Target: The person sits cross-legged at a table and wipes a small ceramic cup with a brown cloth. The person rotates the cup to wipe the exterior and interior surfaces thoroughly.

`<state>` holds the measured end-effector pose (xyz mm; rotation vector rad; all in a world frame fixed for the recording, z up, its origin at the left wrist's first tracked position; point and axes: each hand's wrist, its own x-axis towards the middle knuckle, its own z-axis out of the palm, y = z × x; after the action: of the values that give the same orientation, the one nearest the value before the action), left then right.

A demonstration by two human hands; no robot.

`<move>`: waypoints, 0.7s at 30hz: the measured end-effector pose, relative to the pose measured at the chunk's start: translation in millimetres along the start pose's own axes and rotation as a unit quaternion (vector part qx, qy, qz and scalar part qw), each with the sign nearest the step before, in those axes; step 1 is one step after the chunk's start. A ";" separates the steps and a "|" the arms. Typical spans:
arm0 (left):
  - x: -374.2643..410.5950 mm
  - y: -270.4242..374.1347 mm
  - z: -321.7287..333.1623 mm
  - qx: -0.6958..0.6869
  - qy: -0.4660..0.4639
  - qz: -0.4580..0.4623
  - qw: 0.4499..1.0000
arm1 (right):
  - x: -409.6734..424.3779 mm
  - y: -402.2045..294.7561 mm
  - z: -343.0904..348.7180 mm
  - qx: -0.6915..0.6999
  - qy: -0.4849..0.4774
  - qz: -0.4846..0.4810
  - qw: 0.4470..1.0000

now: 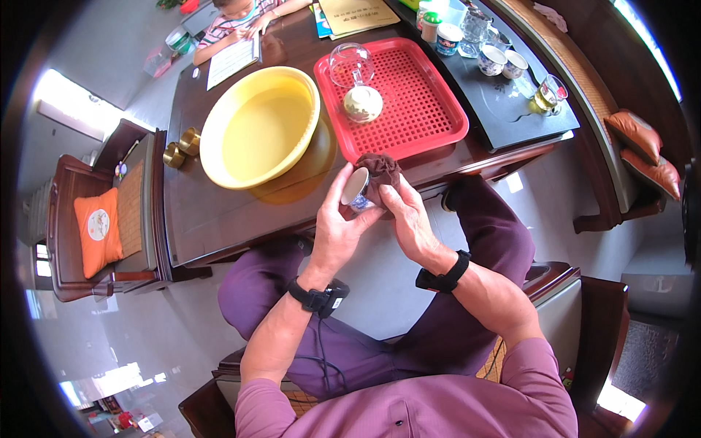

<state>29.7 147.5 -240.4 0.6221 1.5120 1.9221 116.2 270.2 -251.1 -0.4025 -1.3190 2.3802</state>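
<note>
Between my hands, just off the table's front edge, is a small blue-and-white porcelain cup point(357, 189), tilted with its mouth toward the left. My left hand point(339, 219) grips the cup around its side. A dark brown cloth point(380, 167) is bunched in my right hand point(408, 219) and touches the cup's right side. Beyond them lies a red perforated plastic tray point(460, 123), bearing an upside-down patterned cup point(363, 104) and a clear glass vessel point(350, 64). A large yellow plastic basin point(263, 128) stands left of the tray.
Two brass-coloured cups point(182, 148) stand left of the basin. A black tea tray point(520, 123) at right carries patterned cups point(501, 61), a glass of yellowish liquid point(549, 94), and several jars. Across the wooden table point(208, 219), a person point(235, 27) leans over a paper booklet point(233, 61).
</note>
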 end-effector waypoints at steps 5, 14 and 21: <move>1.8 11.1 -8.1 -0.100 0.040 -0.063 0.992 | 0.6 -8.8 -0.8 -0.046 0.000 0.000 0.999; 7.3 28.5 -26.9 -0.151 -0.040 -0.106 0.982 | 13.3 -50.4 -16.1 -0.085 -0.079 -0.022 0.993; 4.8 15.5 -38.3 -0.292 -0.061 -0.225 0.928 | 8.0 -31.6 -16.3 -0.153 -0.176 0.008 0.972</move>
<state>-2.7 122.1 -234.5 0.1066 0.8326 1.7926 122.2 301.3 -233.0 -0.0697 -1.8575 2.3373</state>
